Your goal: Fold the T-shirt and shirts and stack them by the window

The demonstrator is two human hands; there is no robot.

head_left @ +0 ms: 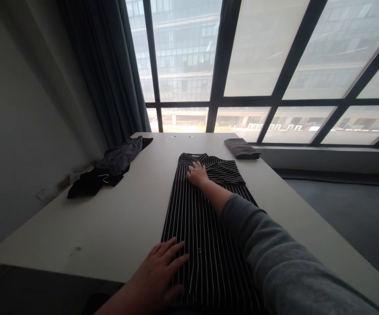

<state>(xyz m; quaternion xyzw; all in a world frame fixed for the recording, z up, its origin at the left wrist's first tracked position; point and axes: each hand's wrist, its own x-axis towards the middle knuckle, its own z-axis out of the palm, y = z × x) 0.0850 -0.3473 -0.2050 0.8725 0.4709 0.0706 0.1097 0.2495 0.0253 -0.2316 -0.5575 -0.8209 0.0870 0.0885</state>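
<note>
A black shirt with thin white stripes (205, 227) lies lengthwise on the table, its collar end away from me and its lower end at the near edge. On the right of the upper part, a striped sleeve (225, 171) is folded across the body. My right hand (197, 173) rests on the cloth just below the collar, fingers spread, with the arm stretched over the shirt's right side. Near the lower left edge, my left hand (163, 271) lies with its fingers apart and their tips on the shirt. Neither hand grips the fabric.
The white table (123, 227) reaches toward a large window (186, 52). A folded grey cloth (241, 148) sits at its far right edge. Crumpled dark clothes (110, 168) with a hanger hook lie along the left edge, below a dark curtain (107, 65).
</note>
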